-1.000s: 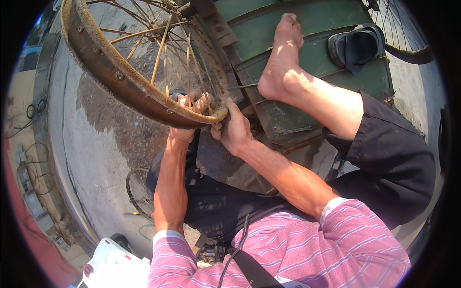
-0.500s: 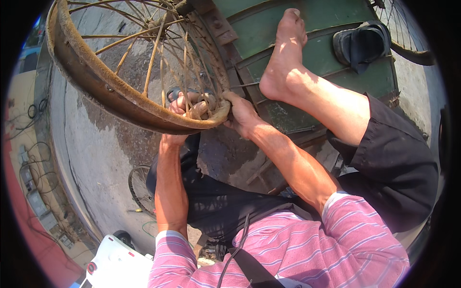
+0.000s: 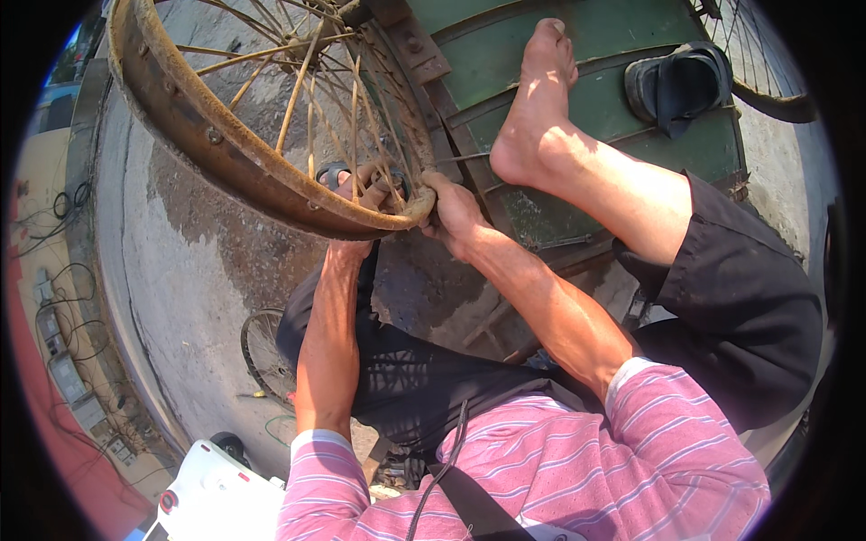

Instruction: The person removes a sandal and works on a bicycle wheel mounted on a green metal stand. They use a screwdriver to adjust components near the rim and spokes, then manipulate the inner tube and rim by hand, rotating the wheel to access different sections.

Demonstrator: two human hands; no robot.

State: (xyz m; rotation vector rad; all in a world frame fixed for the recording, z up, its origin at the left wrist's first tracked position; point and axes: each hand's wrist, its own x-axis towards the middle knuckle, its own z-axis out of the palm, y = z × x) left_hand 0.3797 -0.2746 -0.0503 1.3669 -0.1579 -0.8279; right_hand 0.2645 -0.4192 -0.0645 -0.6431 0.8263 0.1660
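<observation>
A rusty spoked wheel is tilting across the upper left, its nearest edge sitting between both hands. The left hand is curling around the rim, partly showing among the spokes; the right hand is gripping the rim just beside it. Rightward, a bare foot is resting on a green panel, where a black sandal is lying.

**Rusty spoked wheel tipped at a slant**

Brown rust and dirt coat the rim, small round metal heads dotting its outer face. Crusty tan spokes fan from the hub. It's all tilted over the concrete ground.
</observation>
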